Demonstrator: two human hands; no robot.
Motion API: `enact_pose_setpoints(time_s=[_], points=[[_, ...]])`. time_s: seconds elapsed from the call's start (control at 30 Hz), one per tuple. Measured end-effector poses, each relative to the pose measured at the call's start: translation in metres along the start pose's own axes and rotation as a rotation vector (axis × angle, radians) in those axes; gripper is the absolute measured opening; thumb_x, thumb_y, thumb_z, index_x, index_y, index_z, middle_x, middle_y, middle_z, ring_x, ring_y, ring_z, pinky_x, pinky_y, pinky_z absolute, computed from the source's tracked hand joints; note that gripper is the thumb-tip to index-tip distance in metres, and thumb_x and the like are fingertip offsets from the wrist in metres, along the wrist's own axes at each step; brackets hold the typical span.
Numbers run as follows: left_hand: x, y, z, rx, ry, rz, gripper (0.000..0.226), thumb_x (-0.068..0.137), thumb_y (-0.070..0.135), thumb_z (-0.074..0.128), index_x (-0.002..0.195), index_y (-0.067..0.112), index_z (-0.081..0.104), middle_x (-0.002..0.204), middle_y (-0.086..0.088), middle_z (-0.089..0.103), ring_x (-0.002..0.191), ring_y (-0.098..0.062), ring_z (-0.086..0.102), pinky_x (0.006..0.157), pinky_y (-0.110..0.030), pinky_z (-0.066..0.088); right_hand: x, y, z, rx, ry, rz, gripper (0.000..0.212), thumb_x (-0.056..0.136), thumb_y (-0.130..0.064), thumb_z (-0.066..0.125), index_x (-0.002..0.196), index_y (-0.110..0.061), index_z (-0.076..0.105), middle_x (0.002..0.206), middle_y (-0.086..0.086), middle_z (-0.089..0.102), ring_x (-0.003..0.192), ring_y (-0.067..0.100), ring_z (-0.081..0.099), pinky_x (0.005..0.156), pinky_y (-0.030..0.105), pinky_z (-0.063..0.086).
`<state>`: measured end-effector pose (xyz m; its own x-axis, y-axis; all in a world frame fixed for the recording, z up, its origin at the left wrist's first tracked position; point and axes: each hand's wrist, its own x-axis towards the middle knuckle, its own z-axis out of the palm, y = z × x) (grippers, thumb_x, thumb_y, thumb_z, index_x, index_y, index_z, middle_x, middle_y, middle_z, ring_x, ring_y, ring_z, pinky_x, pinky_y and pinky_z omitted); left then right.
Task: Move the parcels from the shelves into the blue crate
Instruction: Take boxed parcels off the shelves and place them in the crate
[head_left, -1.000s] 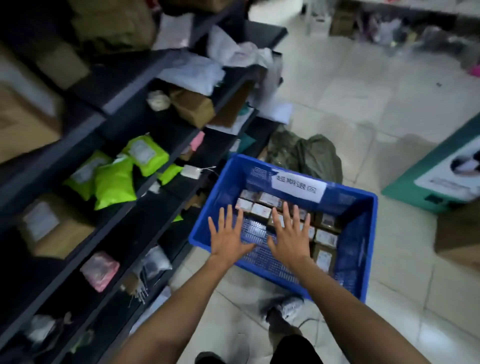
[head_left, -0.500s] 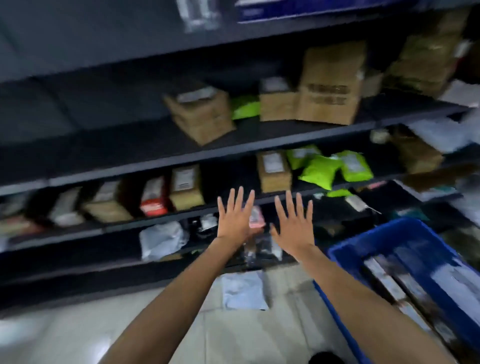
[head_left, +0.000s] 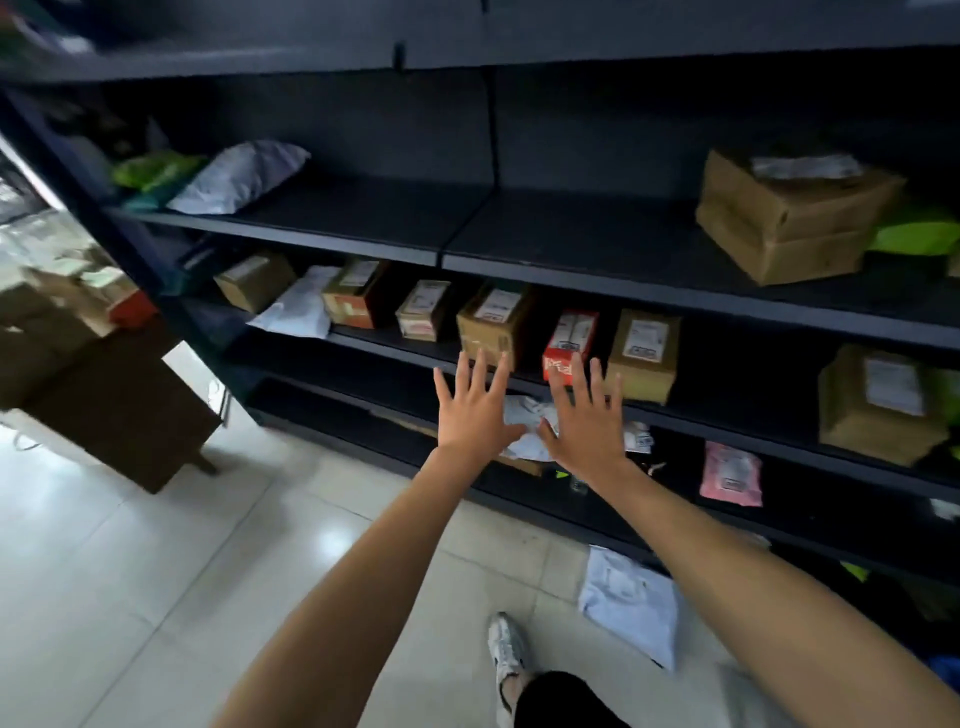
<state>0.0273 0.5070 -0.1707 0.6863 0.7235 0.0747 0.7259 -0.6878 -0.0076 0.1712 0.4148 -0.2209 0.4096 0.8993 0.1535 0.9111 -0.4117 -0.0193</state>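
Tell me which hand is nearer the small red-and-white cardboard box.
Right. The right hand spreads just below the red-and-white cardboard box, fingertips at its base; the left hand lies further left.

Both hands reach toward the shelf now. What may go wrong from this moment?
1. The white bag lies on the floor beside the shoe; a step could slip on it.
2. The red box stands close to a brown box near the shelf edge; the open right hand might knock one off.
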Motion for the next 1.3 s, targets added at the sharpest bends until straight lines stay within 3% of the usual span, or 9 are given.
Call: enact_pose_setpoints(time_s=[0.33,0.5,0.63,0.73,0.93,1.07,1.13,1.3], points=[[0.055,-0.160,0.031,-0.053,-0.096,-0.082,0.106,0.080,0.066,0.058,0.154,0.027,-0.008,0.163,-0.007,-0.004,0.149,-0.030,-0.011,0.116,-0.061,-0.001,0.135,-0.123,0.038,0.054,-0.024,0.011,0.081,0.091,-0.057,0.042,0.156,-0.018,0.014,0.162,0.019,0.004,0.148,0.042,0.003,0.115,0.064,0.004],[0.083,-0.197,0.042,-0.095,-0.096,-0.037,0.105,0.081,0.064,0.059,0.154,0.027,-0.006,0.163,-0.008,-0.002,0.149,-0.030,-0.011,0.116,-0.061,-0.001,0.167,-0.154,0.040,0.051,-0.023,0.019,0.085,0.090,-0.056,0.046,0.156,-0.018,0.010,0.162,0.020,0.001,0.149,0.042,0.000,0.116,0.064,0.001],[0.110,-0.205,0.054,-0.139,-0.128,0.046,0.104,0.082,0.066,0.055,0.154,0.027,-0.008,0.163,-0.007,-0.005,0.149,-0.030,-0.014,0.116,-0.061,-0.003,0.165,-0.156,0.048,0.037,-0.024,0.101,0.084,0.087,-0.051,0.052,0.155,-0.016,0.016,0.162,0.019,0.006,0.148,0.042,0.007,0.115,0.065,0.009],[0.131,-0.197,0.064,-0.122,-0.154,0.157,0.103,0.083,0.068,0.054,0.154,0.027,-0.007,0.163,-0.006,-0.007,0.148,-0.029,-0.015,0.116,-0.061,-0.003,0.149,-0.145,0.056,-0.023,-0.019,0.201,0.087,0.083,-0.046,0.060,0.155,-0.016,0.020,0.161,0.018,0.013,0.147,0.041,0.012,0.114,0.064,0.015],[0.153,-0.149,0.080,-0.115,-0.194,0.367,0.100,0.083,0.066,0.055,0.155,0.028,-0.003,0.163,-0.006,-0.001,0.149,-0.031,-0.009,0.116,-0.061,-0.005,0.116,-0.099,0.070,-0.120,-0.109,0.393,0.090,0.089,-0.051,0.051,0.156,-0.020,0.001,0.163,0.016,-0.006,0.149,0.041,-0.002,0.116,0.064,-0.001],[0.168,-0.104,0.092,-0.053,-0.252,0.519,0.102,0.084,0.065,0.055,0.154,0.028,-0.011,0.163,-0.008,-0.006,0.149,-0.032,-0.012,0.116,-0.061,-0.005,0.096,-0.058,0.073,-0.111,-0.123,0.481,0.094,0.084,-0.048,0.061,0.156,-0.019,0.010,0.162,0.018,0.007,0.147,0.043,0.010,0.116,0.065,0.001],[0.179,-0.078,0.098,-0.042,-0.272,0.558,0.101,0.086,0.061,0.056,0.154,0.027,-0.011,0.163,-0.008,-0.011,0.148,-0.032,-0.017,0.116,-0.061,-0.006,0.089,-0.030,0.077,-0.103,-0.160,0.497,0.094,0.084,-0.046,0.062,0.157,-0.020,0.009,0.162,0.018,0.008,0.148,0.043,0.008,0.116,0.065,0.007],[0.212,-0.024,0.125,-0.033,-0.328,0.544,0.097,0.089,0.057,0.055,0.155,0.024,-0.007,0.162,-0.010,-0.010,0.147,-0.035,-0.018,0.116,-0.062,0.000,0.085,0.048,0.093,-0.100,-0.291,0.529,0.095,0.090,-0.048,0.054,0.154,-0.022,-0.011,0.163,0.016,-0.009,0.148,0.043,-0.003,0.116,0.064,0.003]])
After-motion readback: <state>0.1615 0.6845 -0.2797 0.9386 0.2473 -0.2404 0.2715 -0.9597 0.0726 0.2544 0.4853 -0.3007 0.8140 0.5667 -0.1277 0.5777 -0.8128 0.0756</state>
